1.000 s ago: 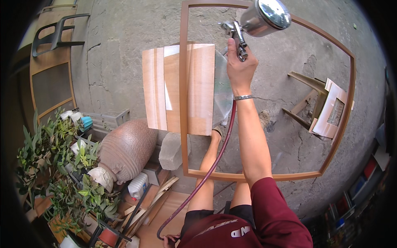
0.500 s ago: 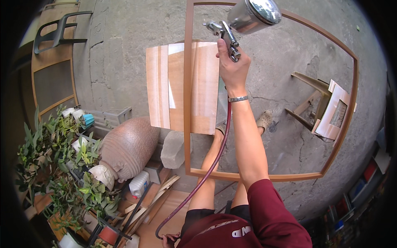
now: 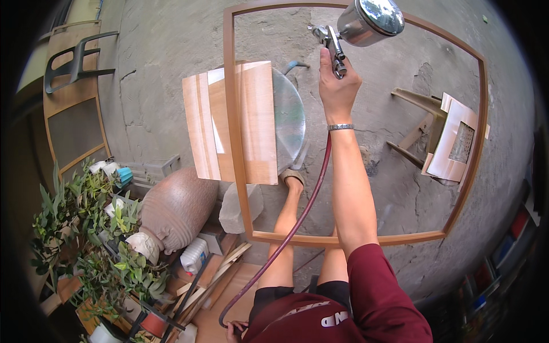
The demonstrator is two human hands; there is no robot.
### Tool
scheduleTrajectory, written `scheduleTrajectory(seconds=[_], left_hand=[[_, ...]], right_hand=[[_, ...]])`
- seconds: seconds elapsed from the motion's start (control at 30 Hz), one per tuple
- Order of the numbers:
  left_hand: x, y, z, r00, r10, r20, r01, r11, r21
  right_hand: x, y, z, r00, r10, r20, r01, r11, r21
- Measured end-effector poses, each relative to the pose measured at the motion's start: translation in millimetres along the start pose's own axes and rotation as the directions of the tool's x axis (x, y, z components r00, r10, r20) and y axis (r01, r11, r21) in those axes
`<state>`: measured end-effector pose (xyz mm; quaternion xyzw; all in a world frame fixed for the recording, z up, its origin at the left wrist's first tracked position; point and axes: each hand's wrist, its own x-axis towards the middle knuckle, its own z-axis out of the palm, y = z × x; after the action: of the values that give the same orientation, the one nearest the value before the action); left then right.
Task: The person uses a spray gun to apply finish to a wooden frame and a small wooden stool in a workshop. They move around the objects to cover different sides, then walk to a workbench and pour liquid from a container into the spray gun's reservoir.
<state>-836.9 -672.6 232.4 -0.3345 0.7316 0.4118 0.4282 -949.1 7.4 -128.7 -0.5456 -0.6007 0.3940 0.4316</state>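
My right hand (image 3: pixel 339 94) is closed around the handle of a metal spray gun (image 3: pixel 369 24), which has a shiny silver cup on top. The gun's nozzle points left, over the inside of a large brown wooden frame (image 3: pixel 231 108). From below the gun a dark red hose (image 3: pixel 298 220) curves down to the lower edge. There my left hand (image 3: pixel 235 330) is curled around the hose, partly cut off by the picture's edge. Flat plywood boards (image 3: pixel 257 120) lie under the frame's left side, on a round glass-like top (image 3: pixel 290 117).
A plastic stool (image 3: pixel 426 114) with cardboard on it stands under the frame's right side. To the left are a large clay jar (image 3: pixel 180 200), potted plants (image 3: pixel 123 257), a stone block (image 3: pixel 240 207), wood strips (image 3: pixel 214 277) and a dark plastic chair (image 3: pixel 77 63) against a panel.
My right hand and the spray gun have moved right, away from the frame's left side. The view has shifted, and more of the round top beside the boards shows. My left hand stays on the hose.
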Motion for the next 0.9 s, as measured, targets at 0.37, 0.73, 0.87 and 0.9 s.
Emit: scheduleTrajectory(seconds=[0.37, 0.73, 0.87, 0.9], left_hand=[[-19.5, 25.3, 76.2, 0.998, 0.056, 0.007, -0.056, 0.968, 0.245], [-50.8, 40.5, 162.9, 0.993, 0.11, 0.039, -0.114, 0.861, 0.496], [-65.2, 54.3, 191.4, 0.997, 0.066, 0.032, -0.071, 0.784, 0.616], [-68.5, 58.9, 198.4, 0.998, 0.054, 0.028, -0.06, 0.761, 0.646]], right_hand=[[60.3, 50.7, -119.0, 0.989, 0.018, -0.144, -0.028, 0.998, -0.064], [133.1, 99.0, -241.4, 0.971, 0.081, -0.225, -0.124, 0.976, -0.181], [162.2, 117.4, -280.9, 0.957, 0.055, -0.286, -0.103, 0.982, -0.156], [168.4, 119.9, -290.3, 0.952, 0.043, -0.302, -0.09, 0.986, -0.142]])
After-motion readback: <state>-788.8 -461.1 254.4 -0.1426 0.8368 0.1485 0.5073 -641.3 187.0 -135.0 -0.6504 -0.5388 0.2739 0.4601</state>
